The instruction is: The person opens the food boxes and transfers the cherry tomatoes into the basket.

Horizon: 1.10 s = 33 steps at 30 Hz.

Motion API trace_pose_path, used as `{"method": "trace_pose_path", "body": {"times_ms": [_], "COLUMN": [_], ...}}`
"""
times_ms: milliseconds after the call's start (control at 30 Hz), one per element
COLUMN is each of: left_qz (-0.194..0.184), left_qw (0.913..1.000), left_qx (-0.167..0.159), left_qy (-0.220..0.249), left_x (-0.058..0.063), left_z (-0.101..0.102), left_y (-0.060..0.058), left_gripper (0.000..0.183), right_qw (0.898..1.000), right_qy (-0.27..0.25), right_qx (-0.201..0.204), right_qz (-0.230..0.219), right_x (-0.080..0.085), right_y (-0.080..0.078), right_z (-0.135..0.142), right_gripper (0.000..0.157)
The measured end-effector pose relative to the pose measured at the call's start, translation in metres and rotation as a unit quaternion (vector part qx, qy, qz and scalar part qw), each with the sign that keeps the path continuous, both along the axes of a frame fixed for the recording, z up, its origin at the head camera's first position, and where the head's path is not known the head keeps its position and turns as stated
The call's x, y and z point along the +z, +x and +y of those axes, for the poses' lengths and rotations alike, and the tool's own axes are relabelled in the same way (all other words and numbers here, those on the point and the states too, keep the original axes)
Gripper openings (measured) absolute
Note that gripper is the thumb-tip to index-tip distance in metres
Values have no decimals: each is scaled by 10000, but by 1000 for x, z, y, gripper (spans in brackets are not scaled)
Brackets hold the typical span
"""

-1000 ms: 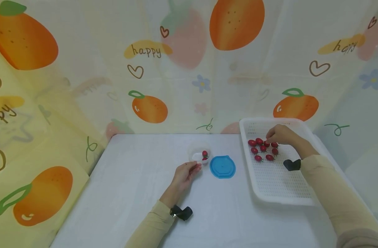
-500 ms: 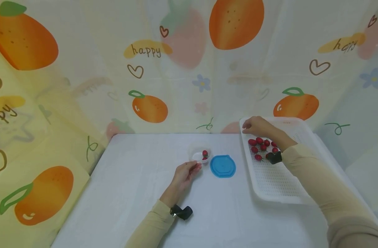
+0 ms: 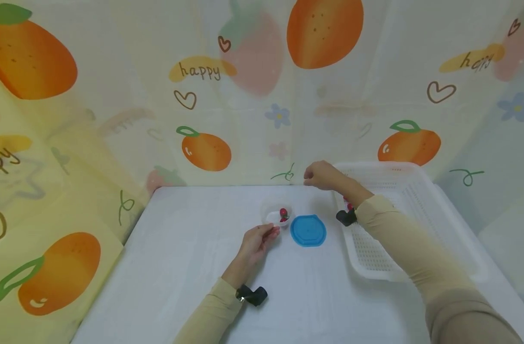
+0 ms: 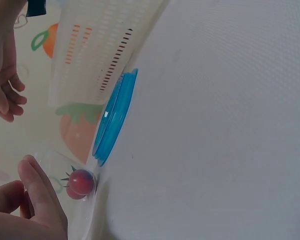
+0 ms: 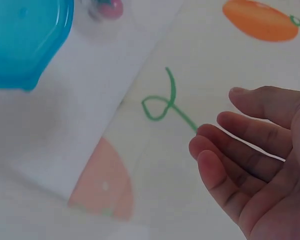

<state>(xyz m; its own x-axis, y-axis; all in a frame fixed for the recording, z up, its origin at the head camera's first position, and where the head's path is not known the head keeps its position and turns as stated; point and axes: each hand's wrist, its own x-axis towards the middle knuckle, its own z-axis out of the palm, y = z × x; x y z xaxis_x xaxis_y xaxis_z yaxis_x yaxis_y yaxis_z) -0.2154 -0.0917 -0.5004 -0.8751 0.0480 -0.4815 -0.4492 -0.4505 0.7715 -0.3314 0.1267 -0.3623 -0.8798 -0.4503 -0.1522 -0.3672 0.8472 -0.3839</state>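
Note:
My left hand [image 3: 255, 243] pinches the near rim of a small clear plastic container [image 3: 268, 209] on the white table. Inside, two red cherry tomatoes [image 4: 81, 182] with green stems sit against the wall nearest the lid. My right hand [image 3: 324, 176] is in the air past the left edge of a white perforated basket [image 3: 417, 229]. In the right wrist view its fingers [image 5: 250, 155] are loosely bent, the thumb stands apart, and nothing shows between them. More cherry tomatoes [image 3: 349, 206] lie in the basket, mostly hidden under the right forearm.
A blue lid [image 3: 308, 231] lies flat on the table between the container and the basket. Behind the table's back edge hangs a cloth [image 3: 245, 119] printed with fruit, and it continues down the left side.
My right hand has moved left from over the tomatoes, out across the basket's edge, its forearm now covering most of them. My left hand and the container have stayed in place.

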Motion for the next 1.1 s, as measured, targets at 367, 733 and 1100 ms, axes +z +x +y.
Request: {"method": "trace_pose_path", "body": {"times_ms": [367,733,1100], "left_qz": [31,46,172], "left_qw": [10000,9999,9995], "left_qx": [-62,31,143], "left_qy": [67,130,201], "left_x": [1,1,-1], "left_z": [0,1,2], "left_y": [1,0,-1], "left_gripper": [38,38,35], "right_qw": [9996,9974,9927], "right_qy": [203,693,1180], "right_qx": [139,138,214], "right_qz": [-119,-103,-109], "right_x": [-20,-47,-68], "right_y": [8,7,12], "right_z": [-51,-87,-106], "right_gripper": [28,20,15]}}
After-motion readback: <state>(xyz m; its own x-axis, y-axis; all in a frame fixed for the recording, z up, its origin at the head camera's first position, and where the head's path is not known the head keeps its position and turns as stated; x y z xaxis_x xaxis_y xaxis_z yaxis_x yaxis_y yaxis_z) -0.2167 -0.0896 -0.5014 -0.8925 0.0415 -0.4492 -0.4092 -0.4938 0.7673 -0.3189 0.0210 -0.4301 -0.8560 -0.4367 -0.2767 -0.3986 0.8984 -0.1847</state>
